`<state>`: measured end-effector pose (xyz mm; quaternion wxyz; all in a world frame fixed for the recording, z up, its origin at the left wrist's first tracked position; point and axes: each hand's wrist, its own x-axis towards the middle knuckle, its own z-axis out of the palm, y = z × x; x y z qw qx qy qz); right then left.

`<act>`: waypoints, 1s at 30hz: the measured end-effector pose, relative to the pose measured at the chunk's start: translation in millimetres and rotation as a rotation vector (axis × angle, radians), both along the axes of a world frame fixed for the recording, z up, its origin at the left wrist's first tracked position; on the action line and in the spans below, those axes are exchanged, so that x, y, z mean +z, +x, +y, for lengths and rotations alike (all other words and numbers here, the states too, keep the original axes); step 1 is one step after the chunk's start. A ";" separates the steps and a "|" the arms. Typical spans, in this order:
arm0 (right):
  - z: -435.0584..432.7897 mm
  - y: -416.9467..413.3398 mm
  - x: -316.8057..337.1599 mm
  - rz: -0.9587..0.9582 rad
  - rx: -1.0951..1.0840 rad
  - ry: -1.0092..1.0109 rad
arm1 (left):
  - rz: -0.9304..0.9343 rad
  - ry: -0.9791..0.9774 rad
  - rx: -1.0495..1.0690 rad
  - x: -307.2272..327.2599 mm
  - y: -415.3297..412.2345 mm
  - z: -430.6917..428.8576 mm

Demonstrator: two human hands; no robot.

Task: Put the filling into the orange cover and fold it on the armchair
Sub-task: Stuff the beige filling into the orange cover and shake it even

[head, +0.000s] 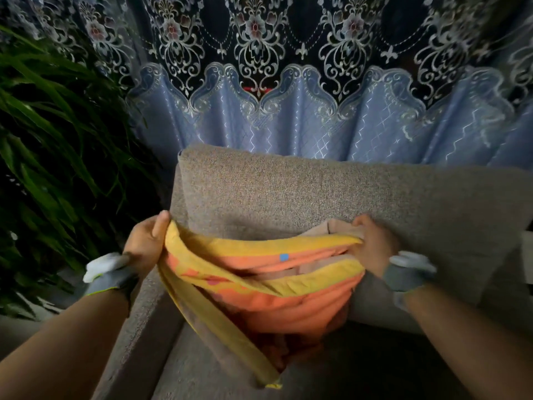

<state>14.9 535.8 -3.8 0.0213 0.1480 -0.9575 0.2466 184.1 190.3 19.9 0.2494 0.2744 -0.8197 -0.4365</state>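
The orange cover (288, 298) with a yellow border hangs in the air over the grey-brown armchair (317, 192). My left hand (147, 243) grips its upper left corner, thumb up. At the cover's upper right edge my right hand (372, 243) is closed on the border together with a pale beige piece of filling (337, 226) that sticks out behind it. More beige filling (317, 267) shows in the gap between the yellow edges. A yellow-edged flap (230, 342) trails down to the armchair seat.
A dark green leafy plant (52, 140) stands close on the left of the armchair. A blue patterned curtain (288, 111) hangs behind the backrest. The armchair's left arm (144, 327) runs under my left forearm. Both wrists wear grey bands.
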 end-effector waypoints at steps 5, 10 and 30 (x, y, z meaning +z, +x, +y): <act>25.5 -16.0 31.4 0.170 0.063 0.120 | -0.432 -0.303 -0.428 -1.6 -17.6 14.4; 54.5 -32.4 51.1 0.047 0.091 0.410 | -0.704 -0.667 -0.761 -3.8 -37.0 46.9; 85.6 16.2 99.1 -0.967 0.106 0.026 | 0.066 -0.560 -0.174 95.3 -93.9 57.8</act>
